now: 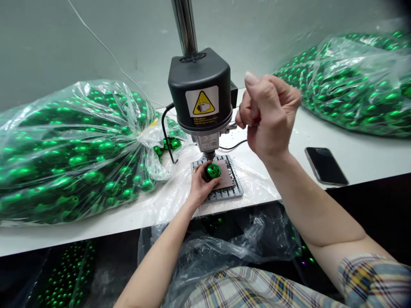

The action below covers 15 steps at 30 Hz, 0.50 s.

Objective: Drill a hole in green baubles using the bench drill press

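Cupping green ball [213,171] over white table [105,229], wall [128,38] behind

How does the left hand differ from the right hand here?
The left hand is low, by the base plate, while the right hand is raised beside the machine's black head. The left hand's thumb and fingers spread around a shiny green ball; the right hand's fingers are curled in tightly, and I can't tell whether they grip anything. Both are bare.

1 press [199,92] | 1 held ball [213,171] | 2 tabletop bags [73,154] [356,85] | 1 phone [326,165]
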Motion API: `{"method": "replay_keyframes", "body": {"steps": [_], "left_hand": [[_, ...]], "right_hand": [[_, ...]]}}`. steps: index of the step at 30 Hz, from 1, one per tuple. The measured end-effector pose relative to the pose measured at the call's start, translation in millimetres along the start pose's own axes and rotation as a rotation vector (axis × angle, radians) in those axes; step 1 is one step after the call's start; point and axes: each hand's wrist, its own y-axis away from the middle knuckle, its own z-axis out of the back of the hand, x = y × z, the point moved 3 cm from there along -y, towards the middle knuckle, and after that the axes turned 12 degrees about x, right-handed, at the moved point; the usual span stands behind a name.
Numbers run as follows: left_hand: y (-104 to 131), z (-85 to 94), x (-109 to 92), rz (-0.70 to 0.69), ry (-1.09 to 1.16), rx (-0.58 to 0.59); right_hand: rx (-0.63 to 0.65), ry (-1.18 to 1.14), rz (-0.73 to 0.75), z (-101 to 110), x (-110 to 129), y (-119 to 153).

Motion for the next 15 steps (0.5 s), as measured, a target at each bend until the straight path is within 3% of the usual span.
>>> {"method": "replay_keyframes", "body": {"steps": [9, 15], "left_hand": [[0.0, -1.4, -0.6, -0.024, -0.019, -0.027], [0.2, -1.6, -2.8, -0.033, -0.020, -0.019]], "right_hand": [[0.005, 0.117, 0.049, 5.1, 2.3, 29.2], [0.075, 0.112, 0.220, 11.4, -9.2, 39.0]]}}
